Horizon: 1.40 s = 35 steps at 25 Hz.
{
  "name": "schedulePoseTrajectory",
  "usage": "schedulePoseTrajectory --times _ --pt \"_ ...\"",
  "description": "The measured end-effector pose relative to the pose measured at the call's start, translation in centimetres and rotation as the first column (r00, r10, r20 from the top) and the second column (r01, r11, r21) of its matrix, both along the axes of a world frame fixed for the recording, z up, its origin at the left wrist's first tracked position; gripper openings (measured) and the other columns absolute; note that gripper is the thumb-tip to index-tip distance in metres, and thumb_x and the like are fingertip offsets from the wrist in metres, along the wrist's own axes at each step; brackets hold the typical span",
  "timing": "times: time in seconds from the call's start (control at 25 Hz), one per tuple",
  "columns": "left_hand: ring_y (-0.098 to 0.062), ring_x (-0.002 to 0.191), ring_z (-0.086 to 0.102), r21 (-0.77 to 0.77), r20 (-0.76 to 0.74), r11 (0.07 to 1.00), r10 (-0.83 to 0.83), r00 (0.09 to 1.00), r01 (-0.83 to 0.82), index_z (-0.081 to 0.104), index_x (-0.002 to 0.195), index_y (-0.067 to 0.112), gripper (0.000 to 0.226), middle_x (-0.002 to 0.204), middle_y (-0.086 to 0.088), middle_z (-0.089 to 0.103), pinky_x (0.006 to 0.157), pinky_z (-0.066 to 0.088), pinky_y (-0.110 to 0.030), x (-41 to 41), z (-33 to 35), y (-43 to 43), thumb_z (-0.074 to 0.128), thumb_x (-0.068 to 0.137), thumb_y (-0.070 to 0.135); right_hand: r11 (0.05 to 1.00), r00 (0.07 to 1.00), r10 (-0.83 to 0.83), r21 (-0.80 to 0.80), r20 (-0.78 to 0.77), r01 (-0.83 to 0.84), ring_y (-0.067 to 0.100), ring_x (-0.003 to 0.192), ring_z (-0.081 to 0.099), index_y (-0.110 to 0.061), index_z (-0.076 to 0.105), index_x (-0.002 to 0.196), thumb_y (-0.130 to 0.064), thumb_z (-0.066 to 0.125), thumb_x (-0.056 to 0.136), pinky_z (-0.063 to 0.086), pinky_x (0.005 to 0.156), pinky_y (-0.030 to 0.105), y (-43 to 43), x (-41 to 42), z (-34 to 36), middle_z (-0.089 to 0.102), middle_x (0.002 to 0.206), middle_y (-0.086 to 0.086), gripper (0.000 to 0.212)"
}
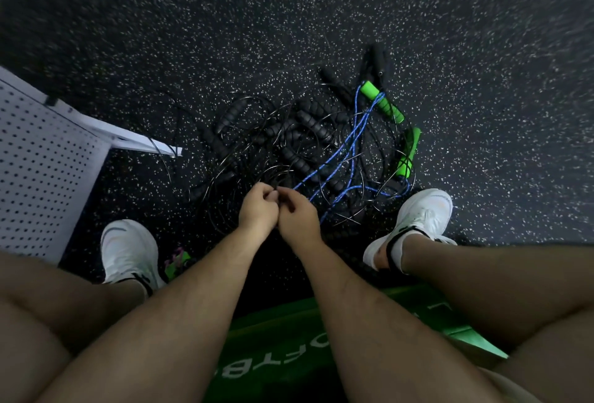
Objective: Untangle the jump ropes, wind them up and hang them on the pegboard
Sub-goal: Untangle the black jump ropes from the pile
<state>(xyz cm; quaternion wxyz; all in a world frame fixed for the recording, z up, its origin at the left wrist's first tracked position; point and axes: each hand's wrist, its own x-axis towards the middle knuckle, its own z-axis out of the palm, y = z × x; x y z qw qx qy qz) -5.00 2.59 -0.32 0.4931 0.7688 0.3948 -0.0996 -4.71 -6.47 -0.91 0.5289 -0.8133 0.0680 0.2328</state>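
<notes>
Head view: tangled jump ropes (308, 136) on the speckled floor (482, 81), centre frame.
I log the left hand (258, 209) and right hand (297, 214) touching at lower centre, fingers (269, 193) of both curled, pinching a thin black cord (273, 179) at the tangle's near edge. Blue rope (337, 158) and green handles (382, 105) lie centre right. The white pegboard (38, 158) is at the left edge and a green box (283, 332) at the bottom.

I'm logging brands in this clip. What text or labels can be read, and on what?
"OFTB": white letters, upside down, on the green surface beneath the person; both ends hidden.
White mark further right on it: too partial to read.
Shoes, jump ropes, pegboard: no legible text.
</notes>
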Motion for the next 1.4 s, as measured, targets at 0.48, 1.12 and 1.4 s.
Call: schedulePoseTrajectory --times 0.48,1.12,1.4 --pt "-0.007 0.082 0.055 0.156 0.424 0.984 -0.147 0.894 0.087 0.063 0.101 0.017 0.012 0.092 0.007 0.063 0.064 0.040 -0.014 6.6 19.5 4.6 0.052 0.104 0.015 0.983 0.912 0.030 0.153 0.410 -0.101 0.008 0.093 0.068 -0.015 0.071 0.109 -0.010 0.063 0.093 0.053 0.091 0.025 2.8 9.0 17.6 0.074 0.100 -0.005 0.019" --pt "-0.008 0.072 0.055 0.390 0.370 0.842 -0.514 0.774 0.373 0.060 0.084 0.027 0.021 0.083 0.008 0.066 0.064 0.037 -0.028 9.1 32.8 9.2 0.056 0.103 0.022 0.702 0.538 0.698 -0.599 0.473 -0.385 0.018 0.080 0.062 -0.015 0.066 0.107 -0.025 0.062 0.098 0.043 0.065 0.026 2.0 14.7 35.3 0.065 0.092 -0.001 0.014" --pt "-0.009 0.066 0.062 0.318 0.535 0.917 -0.384 0.752 0.242 0.056 0.087 0.020 0.023 0.076 0.000 0.063 0.071 0.051 -0.029 9.3 34.0 11.5 0.045 0.107 0.015 0.636 0.604 0.744 -0.581 0.286 -0.508 0.013 0.063 0.055 -0.021 0.049 0.075 -0.044 0.054 0.102 0.041 0.057 0.030 1.0 16.5 33.4 0.059 0.074 -0.001 0.036"
